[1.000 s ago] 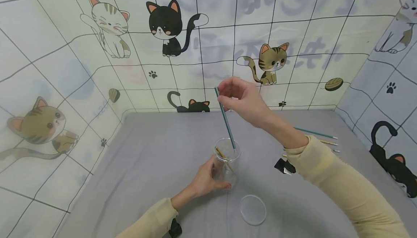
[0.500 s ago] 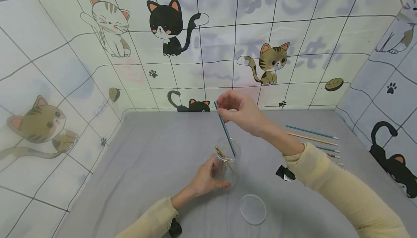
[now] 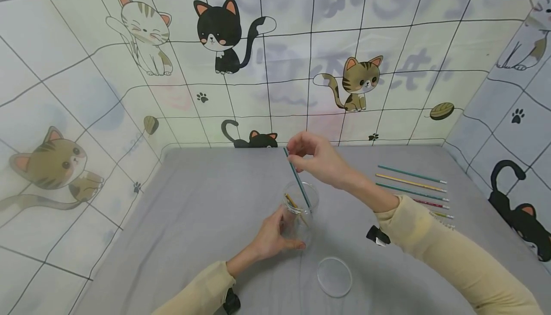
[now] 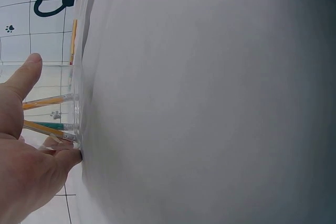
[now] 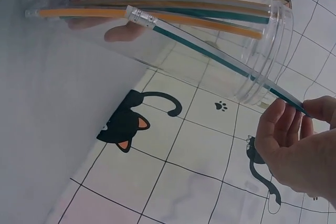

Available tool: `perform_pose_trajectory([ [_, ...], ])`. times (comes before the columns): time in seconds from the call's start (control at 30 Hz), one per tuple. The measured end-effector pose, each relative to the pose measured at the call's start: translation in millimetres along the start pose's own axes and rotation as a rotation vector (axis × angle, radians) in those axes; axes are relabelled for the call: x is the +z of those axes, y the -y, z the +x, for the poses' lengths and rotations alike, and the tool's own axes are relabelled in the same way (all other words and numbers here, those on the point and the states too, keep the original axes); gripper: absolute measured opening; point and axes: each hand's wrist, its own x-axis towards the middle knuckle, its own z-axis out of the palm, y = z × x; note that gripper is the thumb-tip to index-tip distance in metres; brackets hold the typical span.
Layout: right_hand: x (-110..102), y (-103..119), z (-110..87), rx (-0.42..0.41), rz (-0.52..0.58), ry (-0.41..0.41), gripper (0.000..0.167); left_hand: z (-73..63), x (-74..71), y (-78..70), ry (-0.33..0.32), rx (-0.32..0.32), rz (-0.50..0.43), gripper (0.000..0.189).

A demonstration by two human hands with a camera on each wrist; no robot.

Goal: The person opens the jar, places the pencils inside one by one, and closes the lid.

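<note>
Pencil (image 3: 298, 179), green, slants eraser-first into a clear jar (image 3: 303, 232) on the worktop (image 3: 206, 209); I see fingers of the right hand (image 3: 322, 162) pinching its upper end, those of the left hand (image 3: 272, 236) curled around the jar.

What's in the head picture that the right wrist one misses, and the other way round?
Only the head view: the clear round lid and the laid-out row of pencils.
Only the right wrist view: the eraser end of the held teal pencil, down inside the clear jar.
Both: the right hand pinching that pencil, the left hand holding the jar, and the cat-print backdrop.
</note>
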Motion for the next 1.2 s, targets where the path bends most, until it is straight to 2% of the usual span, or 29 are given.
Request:
perform_pose_trajectory([
  [0.3,2.8,-15.8,-3.0,-0.029,-0.079,0.023,0.014,0.5,0.1,-0.4,0.001,-0.016,-0.021,0.096],
  [0.83,4.2,-19.4,-6.5,-0.019,-0.170,0.045,0.012,0.6,0.8,0.9,-0.008,-0.026,-0.021,0.098],
  [1.03,4.1,-19.6,-4.8,-0.021,-0.178,0.047,0.014,-2.5,-2.8,-25.1,-0.025,-0.019,-0.022,0.094],
  [1.1,3.9,-19.5,-4.2,-0.019,-0.175,0.052,0.015,-2.1,-2.5,-22.4,-0.023,-0.013,-0.018,0.093],
  [1.2,3.5,-18.2,-3.7,-0.011,-0.166,0.062,0.017,-0.3,-0.1,-6.1,-0.010,-0.020,-0.028,0.097],
])
